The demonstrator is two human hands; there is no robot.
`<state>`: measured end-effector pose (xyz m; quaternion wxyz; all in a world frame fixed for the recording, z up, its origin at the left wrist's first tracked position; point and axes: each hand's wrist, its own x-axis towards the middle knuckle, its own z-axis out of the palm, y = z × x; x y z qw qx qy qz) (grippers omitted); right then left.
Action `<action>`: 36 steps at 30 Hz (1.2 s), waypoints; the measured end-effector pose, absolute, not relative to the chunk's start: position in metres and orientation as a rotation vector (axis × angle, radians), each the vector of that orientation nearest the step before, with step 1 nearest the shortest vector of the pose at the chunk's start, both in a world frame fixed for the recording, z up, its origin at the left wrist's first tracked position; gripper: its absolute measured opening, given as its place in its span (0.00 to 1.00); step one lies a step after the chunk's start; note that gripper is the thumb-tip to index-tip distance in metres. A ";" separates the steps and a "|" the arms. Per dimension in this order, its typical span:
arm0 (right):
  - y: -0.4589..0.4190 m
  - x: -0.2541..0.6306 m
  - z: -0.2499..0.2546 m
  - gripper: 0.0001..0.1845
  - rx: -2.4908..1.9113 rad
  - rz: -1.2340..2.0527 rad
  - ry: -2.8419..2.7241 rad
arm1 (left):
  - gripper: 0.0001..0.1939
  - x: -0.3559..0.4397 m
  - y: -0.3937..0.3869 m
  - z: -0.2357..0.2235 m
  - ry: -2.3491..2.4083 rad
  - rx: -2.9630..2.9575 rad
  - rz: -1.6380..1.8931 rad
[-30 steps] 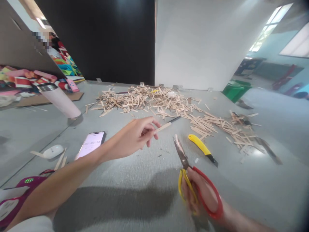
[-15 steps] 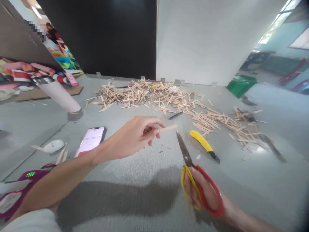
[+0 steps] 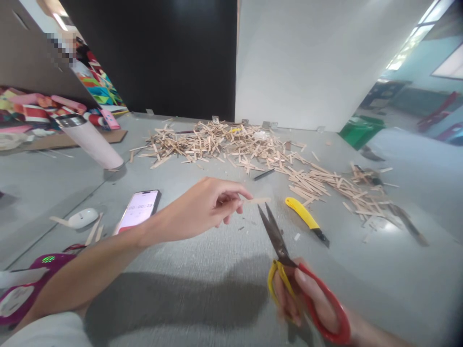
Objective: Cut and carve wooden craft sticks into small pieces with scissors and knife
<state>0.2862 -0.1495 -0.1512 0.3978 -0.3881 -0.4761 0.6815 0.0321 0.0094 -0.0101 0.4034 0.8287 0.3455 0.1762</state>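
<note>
Ok so from where I'm standing, the left hand [image 3: 217, 205] has a flat, pale wooden stick [image 3: 261, 200] pinched between thumb and fingertips, the other fingers loosely curled, and the stick pokes out to the right from the fingertips, a bit blurry. The right hand [image 3: 321, 303] is lower and nearer, closed around the handles of a pair of metal scissors [image 3: 278, 241] with one red loop and one yellow loop, thumb through the red one. The blades are parted a little, tips pointing up at the free end of that stick and right by it; can't tell if they're actually touching. So the stick sits just right of the left hand and on the far side of the right one. Just right of the blades there's a yellow plastic utility knife with a black end [image 3: 302, 213] lying on the grey tabletop [image 3: 202, 260]. Beyond the hands, a big messy heap of pale wooden sticks [image 3: 213, 144] sprawls along the far side and trails off right, with a thin dark bar [image 3: 264, 174] at its near edge. Over left: a phone with a lit screen [image 3: 139, 207], a white computer mouse [image 3: 83, 218] and a pale pink tumbler with a silvery top [image 3: 92, 144].
</note>
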 end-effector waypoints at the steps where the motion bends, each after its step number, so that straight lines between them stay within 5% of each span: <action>1: -0.149 0.286 -0.147 0.42 -0.992 1.719 -1.240 | 0.15 0.032 0.008 -0.010 0.868 2.090 0.442; 23: -0.150 0.284 -0.139 0.43 -1.156 1.874 -1.139 | 0.12 0.034 0.000 -0.012 0.859 2.239 0.434; 36: -0.151 0.286 -0.126 0.40 -1.198 1.566 -1.273 | 0.14 0.055 -0.008 0.006 0.853 2.131 0.752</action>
